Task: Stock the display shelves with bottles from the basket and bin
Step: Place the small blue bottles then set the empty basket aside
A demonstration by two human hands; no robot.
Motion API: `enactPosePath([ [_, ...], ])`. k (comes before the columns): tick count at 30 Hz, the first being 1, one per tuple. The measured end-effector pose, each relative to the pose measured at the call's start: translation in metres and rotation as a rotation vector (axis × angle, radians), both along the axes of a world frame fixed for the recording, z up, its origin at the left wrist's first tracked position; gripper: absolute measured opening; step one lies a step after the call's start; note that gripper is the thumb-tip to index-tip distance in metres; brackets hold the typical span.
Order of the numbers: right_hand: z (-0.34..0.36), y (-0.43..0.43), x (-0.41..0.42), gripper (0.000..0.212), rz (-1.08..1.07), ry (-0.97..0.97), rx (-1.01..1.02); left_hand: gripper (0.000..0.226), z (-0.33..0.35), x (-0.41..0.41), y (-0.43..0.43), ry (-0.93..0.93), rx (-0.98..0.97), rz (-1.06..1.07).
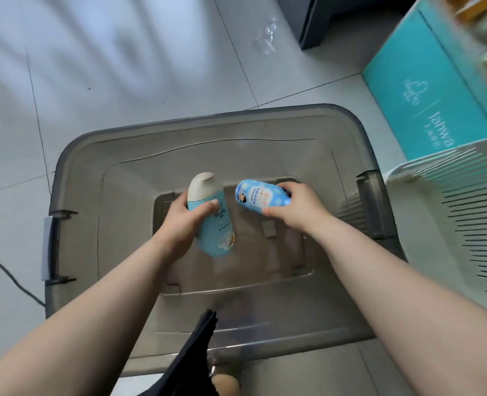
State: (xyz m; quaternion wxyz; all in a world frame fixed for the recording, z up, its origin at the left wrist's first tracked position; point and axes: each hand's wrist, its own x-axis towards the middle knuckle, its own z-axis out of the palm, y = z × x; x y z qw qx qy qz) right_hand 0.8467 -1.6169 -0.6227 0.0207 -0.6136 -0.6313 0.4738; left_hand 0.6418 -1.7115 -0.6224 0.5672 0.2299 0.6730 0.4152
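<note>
your left grip holds the tall pale-blue cream-capped plastic bottle, your right grip the small blue printed bottle, over the grey plastic bin; either smooth bottle may slip down.

Teal display panel, 2 o'clock: rotated white lettering reads "jahwa", with a "Giving" logo beside it. The pale blue bottle, centre, is marked "Giving". Print on the second bottle is illegible.

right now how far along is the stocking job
Done: the grey bin shows no other bottles inside. In hand: left hand grips the cream-capped bottle, right hand the cartoon-label bottle. Left: shelving both; the white basket is mostly out of view.
</note>
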Motion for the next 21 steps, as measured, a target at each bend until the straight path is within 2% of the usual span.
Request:
enactPosePath([
  [4,0.074,-0.008,0.03,0.058,-0.038,0.085,0.118,0.046,0.047,0.017,0.007,-0.04,0.117,-0.116],
  [7,0.139,-0.023,0.06,0.055,-0.077,0.167,0.214,0.05,0.095,0.034,0.012,-0.066,0.218,-0.213],
  [13,0.246,-0.064,0.115,0.045,-0.311,0.409,0.323,0.039,0.204,0.079,0.018,-0.101,0.375,-0.457],
  [16,0.285,-0.087,0.149,0.042,-0.39,0.5,0.353,0.053,0.249,0.106,0.017,-0.14,0.413,-0.565],
  [21,0.324,-0.128,0.208,0.042,-0.506,0.581,0.434,0.032,0.303,0.165,0.01,-0.156,0.431,-0.76],
])
